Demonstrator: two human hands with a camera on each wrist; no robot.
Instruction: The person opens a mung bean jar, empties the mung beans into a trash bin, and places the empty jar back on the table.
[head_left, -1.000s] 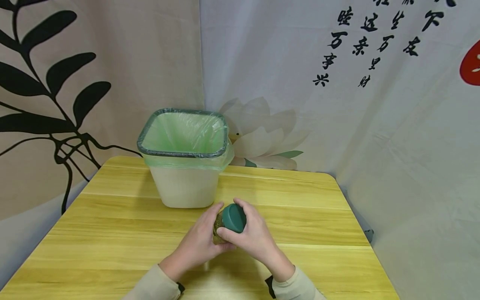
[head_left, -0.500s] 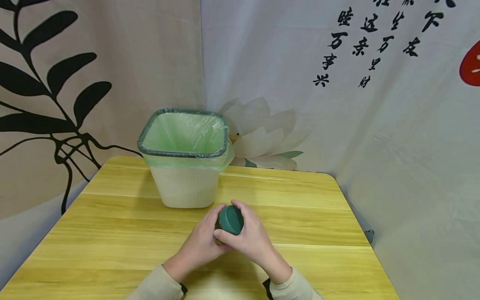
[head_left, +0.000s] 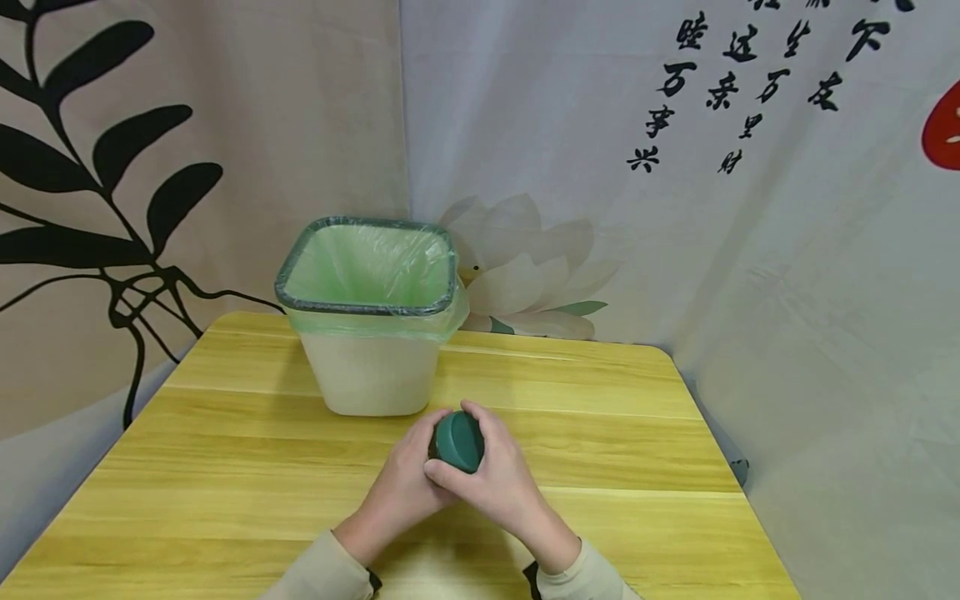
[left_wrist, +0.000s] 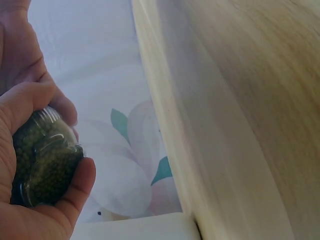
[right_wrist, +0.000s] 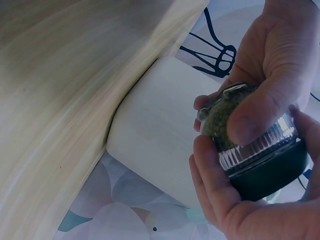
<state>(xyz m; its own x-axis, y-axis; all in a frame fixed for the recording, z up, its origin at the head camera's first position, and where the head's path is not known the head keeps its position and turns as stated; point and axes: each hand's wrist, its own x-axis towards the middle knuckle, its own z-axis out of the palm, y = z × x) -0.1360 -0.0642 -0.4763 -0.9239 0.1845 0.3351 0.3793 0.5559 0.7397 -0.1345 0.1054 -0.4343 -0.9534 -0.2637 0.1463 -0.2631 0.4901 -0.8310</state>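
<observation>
A clear jar (right_wrist: 222, 120) full of small green grains has a dark green lid (head_left: 459, 442) on it. My left hand (head_left: 408, 479) grips the jar's body, its thumb pressed on the ribbed side in the right wrist view. Fingers and thumb of my right hand (head_left: 495, 479) curl round the lid. The jar is held tilted above the table, lid towards the right hand. In the left wrist view the grains (left_wrist: 50, 170) show through the jar's rounded base, while the lid is hidden there.
A whitish bin (head_left: 375, 375) lined with a thin green bag (head_left: 375, 258) stands at the back left of the wooden table (head_left: 600, 433), just beyond the hands. Behind the table hang printed cloths (head_left: 547, 125) with leaves, a flower and black characters.
Both hands and the jar have shifted slightly left. The lid has turned a little with the right hand, and less of the jar's body shows in the head view.
</observation>
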